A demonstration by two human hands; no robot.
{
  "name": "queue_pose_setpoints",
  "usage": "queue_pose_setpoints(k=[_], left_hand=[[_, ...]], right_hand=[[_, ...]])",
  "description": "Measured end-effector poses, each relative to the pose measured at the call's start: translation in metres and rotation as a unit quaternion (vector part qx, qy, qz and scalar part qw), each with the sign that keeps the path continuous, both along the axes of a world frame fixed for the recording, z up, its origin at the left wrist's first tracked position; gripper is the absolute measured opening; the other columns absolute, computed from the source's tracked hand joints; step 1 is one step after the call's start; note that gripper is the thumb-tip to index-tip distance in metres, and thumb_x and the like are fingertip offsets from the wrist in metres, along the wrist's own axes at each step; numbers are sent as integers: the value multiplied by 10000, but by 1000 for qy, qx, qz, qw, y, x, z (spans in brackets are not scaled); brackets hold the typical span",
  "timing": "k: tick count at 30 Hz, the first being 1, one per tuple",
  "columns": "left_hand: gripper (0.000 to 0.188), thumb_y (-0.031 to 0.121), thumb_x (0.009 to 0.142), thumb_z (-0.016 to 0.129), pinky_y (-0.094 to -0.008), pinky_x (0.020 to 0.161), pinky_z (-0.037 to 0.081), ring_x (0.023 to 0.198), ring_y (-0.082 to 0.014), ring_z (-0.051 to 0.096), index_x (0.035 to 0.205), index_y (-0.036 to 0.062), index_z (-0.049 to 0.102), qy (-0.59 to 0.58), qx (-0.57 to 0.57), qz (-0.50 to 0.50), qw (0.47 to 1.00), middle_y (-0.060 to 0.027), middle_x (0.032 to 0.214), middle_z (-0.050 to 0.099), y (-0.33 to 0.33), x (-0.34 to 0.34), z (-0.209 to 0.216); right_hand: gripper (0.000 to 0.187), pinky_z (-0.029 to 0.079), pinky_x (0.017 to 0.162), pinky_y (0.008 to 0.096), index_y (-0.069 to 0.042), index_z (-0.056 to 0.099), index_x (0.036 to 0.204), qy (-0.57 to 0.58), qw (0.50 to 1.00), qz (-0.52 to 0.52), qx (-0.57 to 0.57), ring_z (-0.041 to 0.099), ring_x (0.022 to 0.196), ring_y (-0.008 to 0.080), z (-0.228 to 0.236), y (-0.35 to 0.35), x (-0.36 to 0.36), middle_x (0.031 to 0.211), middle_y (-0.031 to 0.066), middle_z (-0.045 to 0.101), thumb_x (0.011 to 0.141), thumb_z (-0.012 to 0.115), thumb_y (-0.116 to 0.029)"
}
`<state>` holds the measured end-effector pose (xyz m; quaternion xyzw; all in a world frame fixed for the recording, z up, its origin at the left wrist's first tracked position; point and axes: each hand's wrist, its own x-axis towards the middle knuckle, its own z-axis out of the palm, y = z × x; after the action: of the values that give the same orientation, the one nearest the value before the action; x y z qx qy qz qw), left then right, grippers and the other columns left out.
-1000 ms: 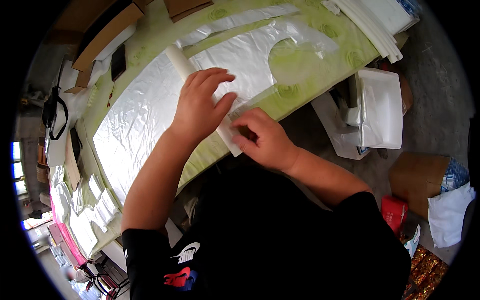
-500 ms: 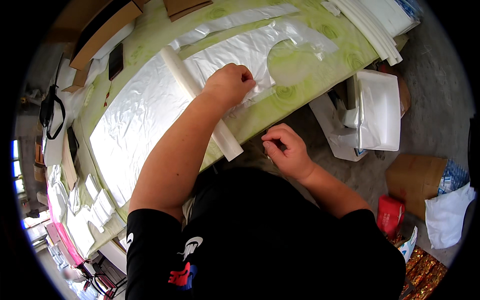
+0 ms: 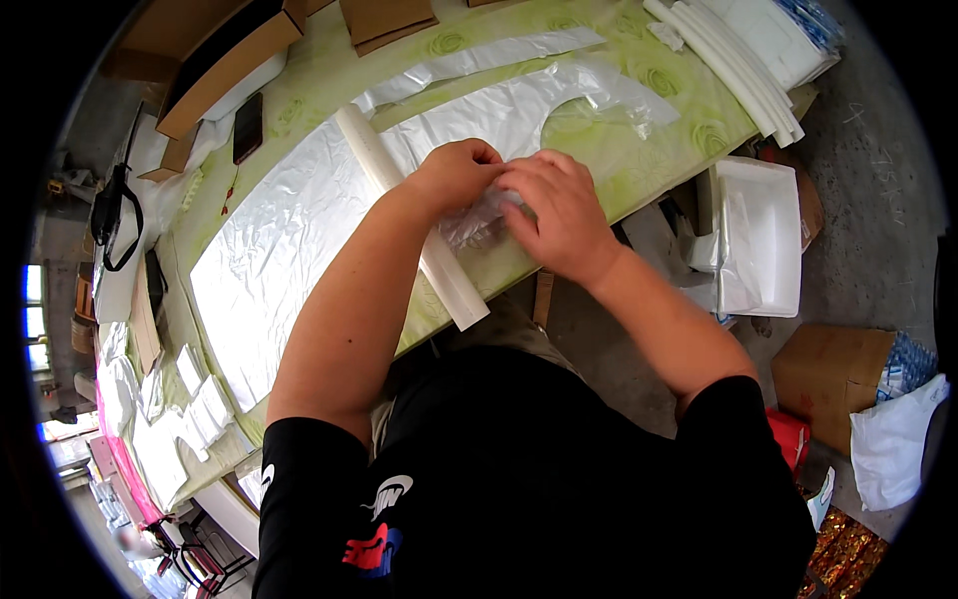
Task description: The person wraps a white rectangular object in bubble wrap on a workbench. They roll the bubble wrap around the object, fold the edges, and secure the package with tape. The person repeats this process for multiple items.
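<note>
A silvery plastic film sheet (image 3: pixel 269 240) lies spread on the table, with a white tube (image 3: pixel 364 145) across it. Past the tube, the film curves round to the right in a crinkled strip. My left hand (image 3: pixel 457 178) is closed in a pinch at the film's near edge, just right of the tube. Against its fingertips come the bent fingers of my right hand (image 3: pixel 564 215), whose thumb is tucked low. Crumpled clear film (image 3: pixel 481 220) shows beneath both hands. What the right fingertips pinch is hidden.
The table has a green-patterned cover (image 3: pixel 589 135). White tubes (image 3: pixel 733 75) lie at the far right. A phone (image 3: pixel 247 128) and a cardboard box (image 3: pixel 225 70) are at the left. Below the right edge stand a white foam box (image 3: pixel 773 240) and a brown carton (image 3: pixel 833 384).
My right hand has risen from beside the table edge, moving up and left to meet my left hand. The left hand stays nearly in place. The view has shifted slightly.
</note>
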<state>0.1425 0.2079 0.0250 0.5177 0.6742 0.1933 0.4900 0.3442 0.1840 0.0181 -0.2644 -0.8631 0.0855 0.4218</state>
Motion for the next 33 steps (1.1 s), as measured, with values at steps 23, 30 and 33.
queue_pose_setpoints(k=[23, 30, 33], left_hand=[[239, 334, 967, 705, -345, 877, 459, 983, -118, 560, 1110, 157, 630, -281, 74, 291, 911, 32, 1024, 605, 39, 19, 22], [175, 252, 973, 713, -320, 807, 487, 847, -112, 542, 1061, 133, 619, -364, 180, 324, 855, 14, 916, 584, 2, -16, 37], [169, 228, 976, 713, -300, 781, 477, 839, -85, 546, 1102, 153, 630, -339, 261, 337, 839, 53, 932, 592, -65, -76, 52]], right_hand=[[705, 432, 1027, 458, -267, 579, 1420, -120, 990, -40, 63, 517, 1228, 311, -33, 110, -21, 1529, 45, 504, 755, 755, -116], [633, 456, 1033, 501, -181, 573, 1463, -97, 933, -338, -73, 529, 1235, 381, -62, 137, -30, 1425, 139, 585, 839, 673, -216], [593, 459, 1017, 517, -157, 576, 1448, -37, 933, -354, -46, 557, 1144, 447, -70, 142, -25, 1331, 210, 634, 866, 656, -238]])
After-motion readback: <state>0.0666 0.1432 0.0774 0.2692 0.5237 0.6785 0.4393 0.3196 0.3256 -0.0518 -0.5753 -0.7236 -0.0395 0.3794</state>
